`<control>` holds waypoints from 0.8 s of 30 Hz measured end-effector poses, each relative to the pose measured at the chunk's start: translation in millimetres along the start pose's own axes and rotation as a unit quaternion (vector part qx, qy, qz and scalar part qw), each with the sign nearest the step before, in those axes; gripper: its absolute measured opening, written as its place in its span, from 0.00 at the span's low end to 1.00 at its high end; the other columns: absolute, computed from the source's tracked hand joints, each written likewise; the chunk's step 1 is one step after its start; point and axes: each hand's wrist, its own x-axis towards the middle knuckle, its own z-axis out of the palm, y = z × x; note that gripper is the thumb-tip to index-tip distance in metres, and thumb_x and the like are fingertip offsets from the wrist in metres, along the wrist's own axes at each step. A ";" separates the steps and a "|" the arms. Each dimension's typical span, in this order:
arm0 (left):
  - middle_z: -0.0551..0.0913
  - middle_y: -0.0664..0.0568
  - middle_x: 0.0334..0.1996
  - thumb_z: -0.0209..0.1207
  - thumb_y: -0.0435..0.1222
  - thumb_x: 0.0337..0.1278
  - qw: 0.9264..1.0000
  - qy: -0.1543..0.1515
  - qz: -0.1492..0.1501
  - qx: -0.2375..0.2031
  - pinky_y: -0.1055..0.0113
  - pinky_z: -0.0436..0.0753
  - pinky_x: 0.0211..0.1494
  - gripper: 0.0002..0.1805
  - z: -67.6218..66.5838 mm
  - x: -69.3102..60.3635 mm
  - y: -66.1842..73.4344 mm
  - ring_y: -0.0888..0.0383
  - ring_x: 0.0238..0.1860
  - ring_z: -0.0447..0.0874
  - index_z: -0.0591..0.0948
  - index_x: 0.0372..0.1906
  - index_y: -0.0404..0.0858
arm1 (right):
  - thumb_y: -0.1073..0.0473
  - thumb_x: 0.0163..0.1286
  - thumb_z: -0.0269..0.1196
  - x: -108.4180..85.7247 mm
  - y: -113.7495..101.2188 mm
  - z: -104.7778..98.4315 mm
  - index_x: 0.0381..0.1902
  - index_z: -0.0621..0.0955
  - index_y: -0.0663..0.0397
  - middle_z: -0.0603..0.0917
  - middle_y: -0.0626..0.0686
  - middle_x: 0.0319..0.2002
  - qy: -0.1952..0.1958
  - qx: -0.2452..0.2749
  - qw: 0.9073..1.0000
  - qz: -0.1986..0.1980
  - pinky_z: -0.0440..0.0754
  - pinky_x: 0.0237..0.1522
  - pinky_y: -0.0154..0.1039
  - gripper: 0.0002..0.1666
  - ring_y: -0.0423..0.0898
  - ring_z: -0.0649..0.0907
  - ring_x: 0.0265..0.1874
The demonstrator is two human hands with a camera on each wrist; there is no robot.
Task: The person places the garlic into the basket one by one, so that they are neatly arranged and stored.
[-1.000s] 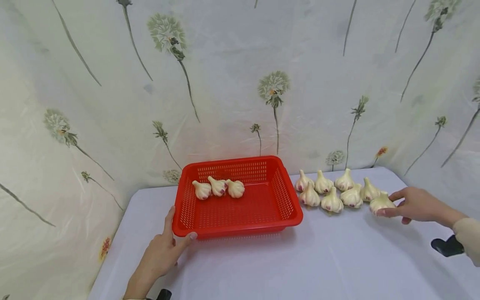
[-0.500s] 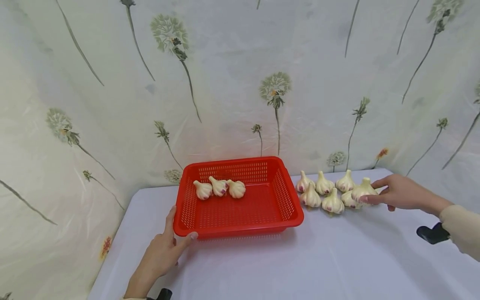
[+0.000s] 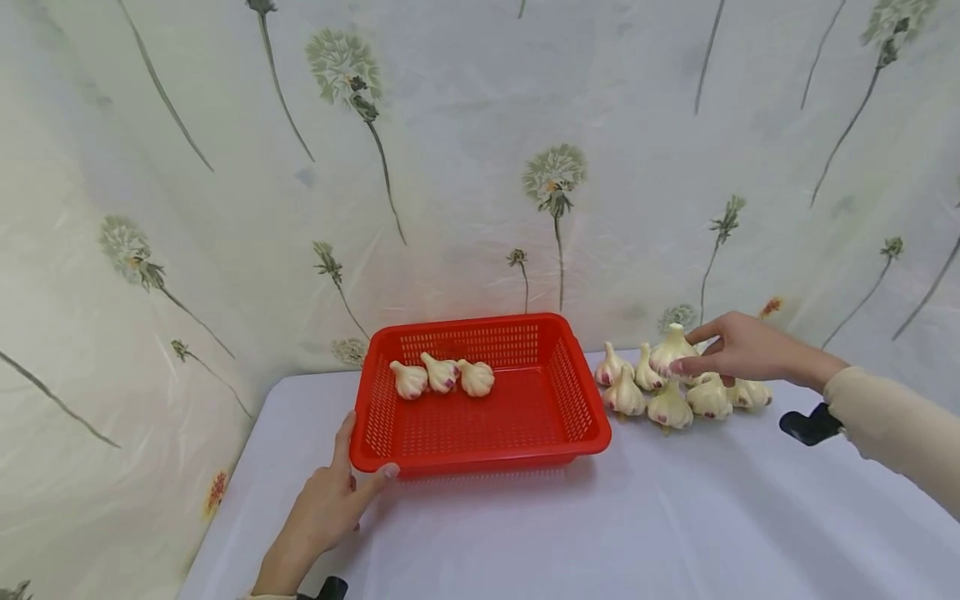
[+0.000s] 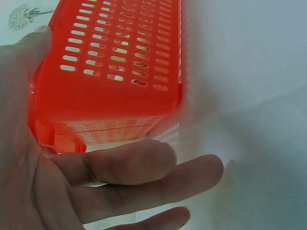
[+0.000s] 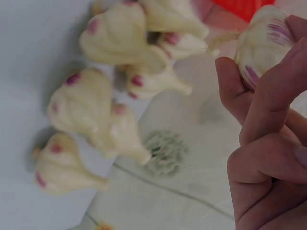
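Observation:
My right hand [image 3: 750,348] pinches a white garlic bulb [image 3: 672,350] between thumb and fingers, raised over the back of a group of garlic bulbs [image 3: 670,407] on the right of the table. The right wrist view shows purple streaks on the held bulb [image 5: 265,40]. A red plastic basket [image 3: 480,460] with slotted walls stands in the middle, with three garlic bulbs [image 3: 442,375] lying toward its back left. At its front left corner rests my left hand [image 3: 318,508], thumb and forefinger spread along the rim. The other left fingers [image 4: 144,189] extend beside the basket wall without gripping.
A white cloth [image 3: 525,533] covers the table. Behind it hangs a pale curtain [image 3: 450,167] printed with dandelions, close to the basket's back rim. The grouped bulbs sit just right of the basket, several in rough rows.
My right hand has lifted a garlic bulb from the right end of the group and carried it leftward and up over the others. The left hand and basket stay put.

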 end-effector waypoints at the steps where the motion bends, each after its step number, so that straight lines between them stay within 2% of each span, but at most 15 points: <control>1: 0.79 0.51 0.18 0.59 0.74 0.59 1.000 0.000 0.000 -0.001 0.64 0.73 0.24 0.64 0.1 0.2 0.0 0.54 0.18 0.77 0.40 0.88 0.52 | 0.33 0.68 0.71 2.8 -5.3 0.1 0.70 0.75 0.74 0.85 0.46 0.23 0.001 -0.001 1.000 0.000 0.76 0.32 0.40 0.53 0.45 0.78 0.17; 4: 0.79 0.51 0.18 0.59 0.74 0.59 1.000 0.000 0.000 0.000 0.64 0.73 0.24 0.64 0.4 0.7 0.0 0.54 0.18 0.77 0.40 0.88 0.52 | 0.32 0.67 0.71 11.0 -18.9 2.8 0.69 0.76 0.71 0.83 0.47 0.20 -0.001 0.003 1.000 -0.003 0.76 0.32 0.41 0.52 0.45 0.79 0.18; 11: 0.78 0.51 0.18 0.58 0.74 0.60 1.000 0.002 0.004 0.002 0.65 0.73 0.23 0.63 1.5 0.1 -1.2 0.55 0.17 0.76 0.40 0.88 0.52 | 0.37 0.71 0.70 32.1 -41.9 13.4 0.69 0.76 0.72 0.93 0.47 0.35 -0.007 0.030 0.999 -0.031 0.79 0.32 0.41 0.47 0.46 0.80 0.19; 17: 0.78 0.51 0.17 0.59 0.73 0.61 1.000 0.007 0.007 0.004 0.65 0.71 0.23 0.63 1.0 0.1 -1.0 0.55 0.17 0.76 0.40 0.88 0.51 | 0.38 0.71 0.70 49.3 -57.6 17.0 0.69 0.76 0.71 0.94 0.50 0.38 -0.007 0.048 0.998 -0.044 0.81 0.35 0.42 0.46 0.46 0.81 0.19; 24: 0.78 0.51 0.17 0.58 0.74 0.61 1.000 0.010 0.009 0.005 0.65 0.70 0.22 0.63 0.7 -0.1 -1.3 0.55 0.17 0.75 0.40 0.88 0.52 | 0.42 0.72 0.70 66.7 -79.8 19.9 0.67 0.79 0.71 0.94 0.52 0.39 -0.009 0.057 0.996 -0.069 0.84 0.33 0.42 0.41 0.47 0.82 0.20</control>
